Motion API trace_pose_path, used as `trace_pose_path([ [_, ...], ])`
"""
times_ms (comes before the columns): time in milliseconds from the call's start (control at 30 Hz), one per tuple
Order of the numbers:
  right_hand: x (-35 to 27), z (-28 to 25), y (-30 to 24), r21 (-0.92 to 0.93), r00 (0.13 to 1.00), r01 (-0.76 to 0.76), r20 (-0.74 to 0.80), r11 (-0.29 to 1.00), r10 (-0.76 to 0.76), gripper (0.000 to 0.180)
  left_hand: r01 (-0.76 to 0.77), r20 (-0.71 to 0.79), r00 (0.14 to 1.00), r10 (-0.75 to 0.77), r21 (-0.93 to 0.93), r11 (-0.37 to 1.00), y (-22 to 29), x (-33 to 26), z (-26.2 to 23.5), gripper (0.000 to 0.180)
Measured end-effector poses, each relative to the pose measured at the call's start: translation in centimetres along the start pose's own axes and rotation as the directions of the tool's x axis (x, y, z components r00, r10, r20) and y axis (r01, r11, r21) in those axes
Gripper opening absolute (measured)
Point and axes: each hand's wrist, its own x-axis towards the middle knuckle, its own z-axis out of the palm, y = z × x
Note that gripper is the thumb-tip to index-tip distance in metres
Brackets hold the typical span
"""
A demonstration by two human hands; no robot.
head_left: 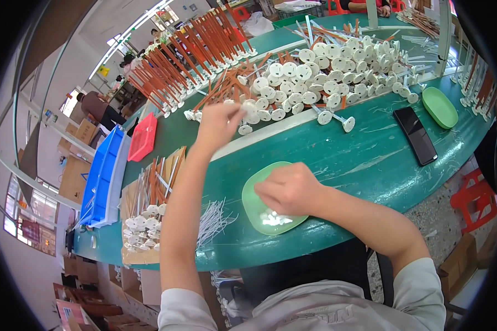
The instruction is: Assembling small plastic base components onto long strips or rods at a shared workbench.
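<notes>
My left hand (222, 126) is stretched out to the near left edge of a heap of white disc-ended sticks (301, 83). Its fingers are closed at a blurred white disc (250, 108), which appears to be held in them. Bent over a light green dish (252, 185), my right hand (291, 190) has its fingers pinched together; whatever they hold is hidden. Small shiny white pieces (276, 219) lie in the dish below that hand.
Brown sticks (188, 52) stand in rows on white bases at the far left. A blue bin (102, 171), a red tray (142, 138), and white strips (215, 222) lie leftward. Rightward are a black phone (415, 135) and another green dish (440, 108). A metal post (443, 38) rises behind.
</notes>
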Motion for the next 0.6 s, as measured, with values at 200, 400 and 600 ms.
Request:
trace_pose_path([
  [200, 1.9, -2.1, -0.4, -0.028, 0.933, -0.258, -0.268, 0.966, 0.241, 0.031, 0.088, -0.137, 0.984, -0.118, -0.205, 0.975, 8.4, -8.8, -0.7, 0.012],
  [400, 1.0, -0.9, -0.8, 0.15, 0.999, 0.004, -0.044, 0.989, 0.002, 0.029, 0.066, -0.137, 0.98, -0.145, -0.463, 0.884, 8.4, -13.4, -0.2, 0.015],
  [600, 1.0, 0.0, -2.2, 0.141, 0.982, 0.094, -0.175, 0.985, -0.069, 0.02, 0.138, 0.106, 0.947, -0.303, -0.987, 0.087, 7.2, -15.1, 1.3, 0.041],
])
